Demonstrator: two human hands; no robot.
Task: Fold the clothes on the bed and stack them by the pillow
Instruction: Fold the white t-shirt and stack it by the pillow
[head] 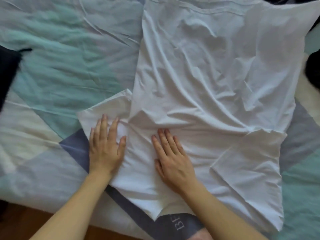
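Observation:
A white T-shirt (216, 87) lies spread flat and wrinkled on the bed, its hem at the far end and its collar at the near edge. My left hand (105, 149) rests flat, fingers apart, on the shirt's left sleeve. My right hand (173, 156) presses flat on the chest area just beside it. The right sleeve (249, 158) lies folded in over the body of the shirt. Neither hand grips the cloth.
The bedcover (60, 70) has teal, grey, blue and white patches. A dark garment (7, 70) lies at the left edge and another dark item (313, 70) at the right edge. The wooden floor (22, 224) shows past the bed's near edge.

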